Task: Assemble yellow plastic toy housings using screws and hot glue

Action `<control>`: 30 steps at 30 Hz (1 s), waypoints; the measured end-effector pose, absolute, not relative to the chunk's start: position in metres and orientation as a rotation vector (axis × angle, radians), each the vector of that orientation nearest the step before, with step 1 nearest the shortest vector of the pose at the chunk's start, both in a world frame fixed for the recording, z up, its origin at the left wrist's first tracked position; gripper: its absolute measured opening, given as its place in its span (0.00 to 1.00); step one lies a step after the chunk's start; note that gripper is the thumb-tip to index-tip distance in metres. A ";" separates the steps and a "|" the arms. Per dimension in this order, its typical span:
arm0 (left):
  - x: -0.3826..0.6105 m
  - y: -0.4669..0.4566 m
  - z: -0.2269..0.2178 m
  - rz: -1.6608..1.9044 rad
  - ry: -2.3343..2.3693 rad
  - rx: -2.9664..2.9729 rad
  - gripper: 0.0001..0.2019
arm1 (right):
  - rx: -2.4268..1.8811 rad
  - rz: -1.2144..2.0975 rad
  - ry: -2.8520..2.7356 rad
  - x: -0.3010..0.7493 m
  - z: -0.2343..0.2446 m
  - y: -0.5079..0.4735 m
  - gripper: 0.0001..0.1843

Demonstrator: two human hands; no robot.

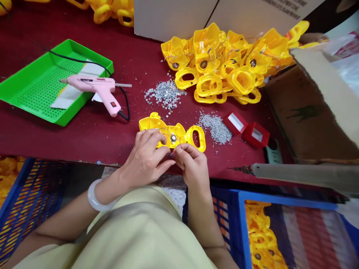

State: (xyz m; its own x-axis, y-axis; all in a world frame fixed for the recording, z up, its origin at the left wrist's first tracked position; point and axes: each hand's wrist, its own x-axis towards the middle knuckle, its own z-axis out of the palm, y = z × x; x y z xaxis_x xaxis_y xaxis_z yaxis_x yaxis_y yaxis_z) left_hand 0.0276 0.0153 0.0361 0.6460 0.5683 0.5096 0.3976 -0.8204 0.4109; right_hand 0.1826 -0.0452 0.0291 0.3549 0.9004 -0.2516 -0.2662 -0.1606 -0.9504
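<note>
A yellow plastic shell half (177, 130) with a loop handle lies open side up on the table in front of me. Inside it sit a small round speaker (173, 138) and thin wires. My left hand (148, 155) reaches over its near left edge, fingers curled, the thumb and forefinger close around a small dark part on the wires (171, 154). From the right, my right hand (195, 162) pinches thin wire by that part at the shell's near edge. My fingers partly hide the small part, so its kind cannot be made out.
A pink glue gun (98, 87) rests on a green tray (58, 118). Behind are piles of washer-like pieces (165, 93), screws (215, 127) and yellow shells (209, 80). Red boxes (255, 134), a cardboard box (314, 116) and an electric screwdriver (280, 172) are right; blue crates (241, 224) stand below.
</note>
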 end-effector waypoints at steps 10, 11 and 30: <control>0.024 0.014 0.036 0.898 0.774 2.647 0.08 | -1.498 1.148 -0.962 0.191 0.035 -0.050 0.10; 0.022 0.017 0.037 0.902 0.776 2.659 0.08 | -1.513 1.134 -0.980 0.192 0.036 -0.050 0.10; 0.027 0.056 0.027 1.019 0.716 2.743 0.08 | -1.926 0.384 -1.176 0.223 0.029 -0.032 0.08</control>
